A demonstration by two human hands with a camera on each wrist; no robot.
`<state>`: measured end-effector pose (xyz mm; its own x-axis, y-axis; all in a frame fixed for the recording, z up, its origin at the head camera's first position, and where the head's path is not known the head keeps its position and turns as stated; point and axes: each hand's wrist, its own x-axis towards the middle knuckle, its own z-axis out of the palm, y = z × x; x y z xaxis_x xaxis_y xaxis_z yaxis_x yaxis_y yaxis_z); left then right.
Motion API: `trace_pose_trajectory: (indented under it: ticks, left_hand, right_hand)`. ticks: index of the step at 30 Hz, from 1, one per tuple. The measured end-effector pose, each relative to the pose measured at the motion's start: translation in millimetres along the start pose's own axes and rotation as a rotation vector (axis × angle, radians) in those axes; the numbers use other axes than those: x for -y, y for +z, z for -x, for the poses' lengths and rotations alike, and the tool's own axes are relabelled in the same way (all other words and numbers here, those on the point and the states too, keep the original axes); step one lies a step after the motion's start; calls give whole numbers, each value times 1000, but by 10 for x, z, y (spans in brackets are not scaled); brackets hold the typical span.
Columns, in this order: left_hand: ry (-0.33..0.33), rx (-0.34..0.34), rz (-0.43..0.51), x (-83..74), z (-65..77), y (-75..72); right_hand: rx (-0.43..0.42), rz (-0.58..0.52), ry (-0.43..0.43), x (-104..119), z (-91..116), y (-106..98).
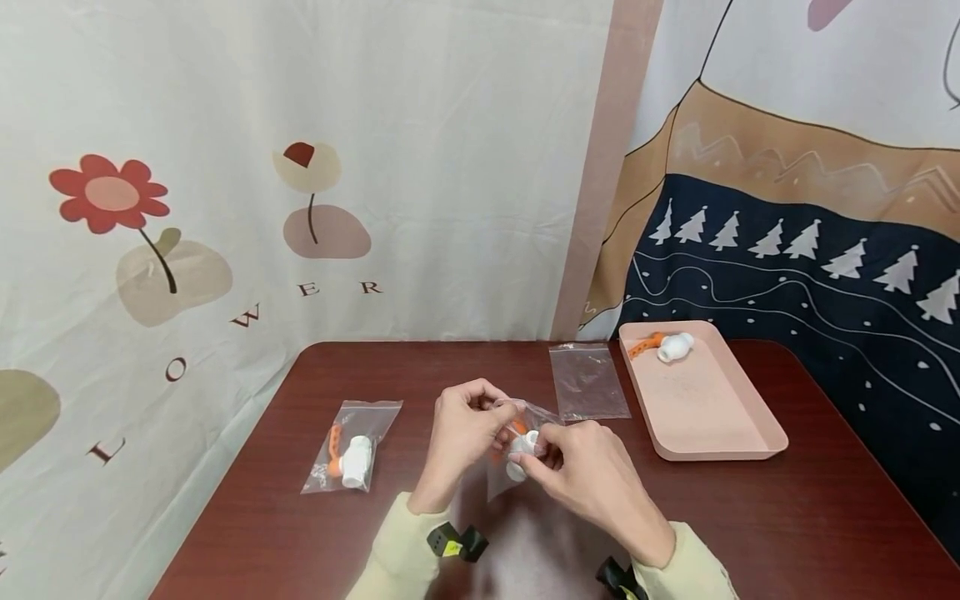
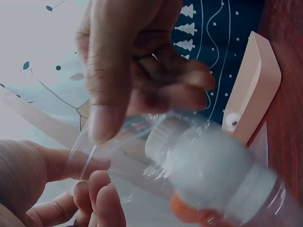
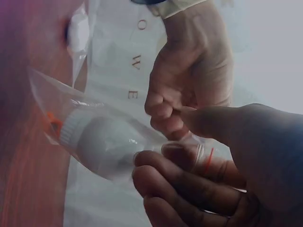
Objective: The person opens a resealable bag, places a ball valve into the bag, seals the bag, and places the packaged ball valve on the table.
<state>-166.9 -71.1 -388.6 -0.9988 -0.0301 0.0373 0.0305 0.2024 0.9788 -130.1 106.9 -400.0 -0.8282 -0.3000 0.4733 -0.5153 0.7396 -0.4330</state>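
Left hand [image 1: 465,433] and right hand [image 1: 596,471] pinch a clear bag [image 1: 502,479] over the brown table [image 1: 765,517] before printed cloth [image 1: 450,167].

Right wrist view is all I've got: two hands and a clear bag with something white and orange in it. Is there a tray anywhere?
Observer: Yes. The head view shows a pink tray, to the right of the filled bag that the left hand and right hand pinch.
Visitor: Oh! Is anything in it?
Observer: One white-and-orange piece, lying near the tray's far end.
Visitor: And what's next to the tray?
Observer: A flat bag, clear, just to its left; nothing shows inside.
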Motion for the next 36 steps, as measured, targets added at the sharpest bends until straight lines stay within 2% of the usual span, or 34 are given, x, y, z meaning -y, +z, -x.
trace_pose_trajectory:
  ticks: [2, 4, 9, 12, 15, 18, 22, 26, 29, 36]
  left_hand:
    - [2, -2, -26, 0, -5, -15]
    - [21, -26, -94, -1, -9, -29]
    - [78, -131, -296, 2, -22, -67]
    - [93, -167, -328, 0, -26, -83]
    - [114, -171, -329, -7, -31, -99]
    - [150, -127, -303, -21, -29, -123]
    - [223, -9, -270, -37, -16, -145]
    - [335, 146, -255, -54, -14, -181]
    - [438, 234, -263, -64, -21, -218]
    - [655, 314, -362, -50, -38, -271]
  right_hand:
    - [-12, 30, -51, -24, -12, -12]
    - [-13, 43, -105, -52, -24, -32]
    - [-4, 46, -228, -121, -51, -102]
    - [7, 33, -261, -164, -63, -146]
    - [17, 17, -270, -209, -73, -196]
    - [29, 8, -265, -254, -86, -254]
    - [60, -28, -239, -321, -95, -332]
    - [77, -100, -230, -399, -105, -389]
    - [80, -174, -245, -451, -121, -417]
    - [116, -289, -262, -533, -147, -450]
